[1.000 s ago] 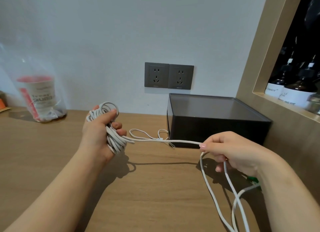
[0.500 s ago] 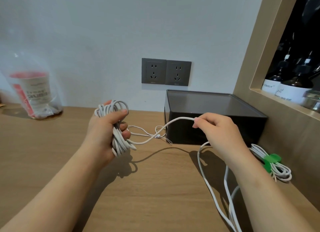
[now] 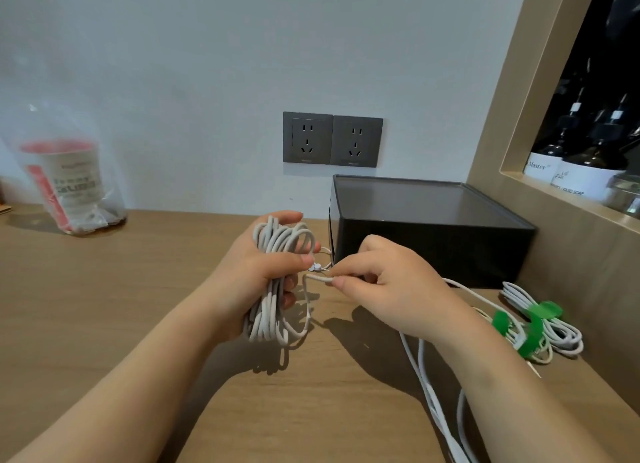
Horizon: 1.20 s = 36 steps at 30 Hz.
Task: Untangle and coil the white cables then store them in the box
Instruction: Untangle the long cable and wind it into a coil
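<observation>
My left hand (image 3: 258, 275) grips a thick coil of white cable (image 3: 273, 289) held upright above the wooden counter. Close beside it, my right hand (image 3: 388, 289) pinches the free strand of the same white cable (image 3: 320, 278) between thumb and fingers. The loose cable tail (image 3: 433, 390) runs down past my right wrist toward the counter's front edge. The black box (image 3: 429, 234) stands just behind both hands against the wall. Two white cable coils bound with green ties (image 3: 530, 324) lie on the counter to the right of the box.
A double grey wall socket (image 3: 332, 138) sits above the box. At the far left stands a clear bag with a red-and-white cup (image 3: 69, 185). A wooden niche on the right holds dark soap bottles (image 3: 575, 154). Bare wooden counter (image 3: 104, 306) lies left of my arms.
My right hand has moved left with the strand, from out wide to right beside the coil, adding slack to the coil. The left hand has shifted slightly right with its coil.
</observation>
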Each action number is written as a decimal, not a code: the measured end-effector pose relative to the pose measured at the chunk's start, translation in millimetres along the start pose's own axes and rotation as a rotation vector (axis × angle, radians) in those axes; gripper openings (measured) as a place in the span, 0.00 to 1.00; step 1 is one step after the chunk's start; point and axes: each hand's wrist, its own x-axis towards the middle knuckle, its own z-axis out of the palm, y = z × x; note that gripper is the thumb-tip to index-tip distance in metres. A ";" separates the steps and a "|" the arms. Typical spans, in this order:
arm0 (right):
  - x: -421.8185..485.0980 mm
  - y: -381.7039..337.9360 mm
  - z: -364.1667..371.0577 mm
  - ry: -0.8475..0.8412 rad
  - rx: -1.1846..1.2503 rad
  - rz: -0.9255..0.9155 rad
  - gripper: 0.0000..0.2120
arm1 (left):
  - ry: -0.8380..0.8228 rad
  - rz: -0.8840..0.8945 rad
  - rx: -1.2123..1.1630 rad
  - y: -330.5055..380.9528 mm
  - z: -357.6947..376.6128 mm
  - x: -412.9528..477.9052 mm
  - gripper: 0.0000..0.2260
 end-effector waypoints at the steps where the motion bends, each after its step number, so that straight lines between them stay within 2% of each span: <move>1: -0.5 -1.5 -0.9 -0.024 0.069 -0.015 0.08 | -0.009 0.000 0.036 -0.2 0.1 -0.8 0.25; 4: -2.4 -0.4 -2.7 -0.047 0.218 -0.019 0.06 | -0.027 0.001 0.105 0.0 0.6 -3.1 0.24; 10: 2.0 2.9 2.8 0.217 0.371 0.032 0.11 | -0.027 0.026 0.191 2.1 0.5 -3.8 0.21; 16: 2.7 -0.8 8.2 0.272 0.484 0.057 0.10 | -0.044 0.100 0.278 0.6 2.6 -5.0 0.21; 19: 3.2 -1.6 11.5 0.301 0.497 0.058 0.09 | -0.072 0.129 0.305 -0.9 1.8 -3.4 0.22; 27: 5.4 -2.0 20.1 0.477 0.527 0.042 0.08 | -0.196 0.045 0.068 -1.4 4.9 -5.3 0.27; 33: 7.9 -0.1 22.6 0.511 0.519 0.064 0.09 | -0.116 0.031 0.067 0.4 8.6 -5.1 0.21; 36: 7.5 1.2 23.0 0.519 0.505 0.067 0.06 | -0.119 0.026 0.161 0.2 8.2 -5.1 0.20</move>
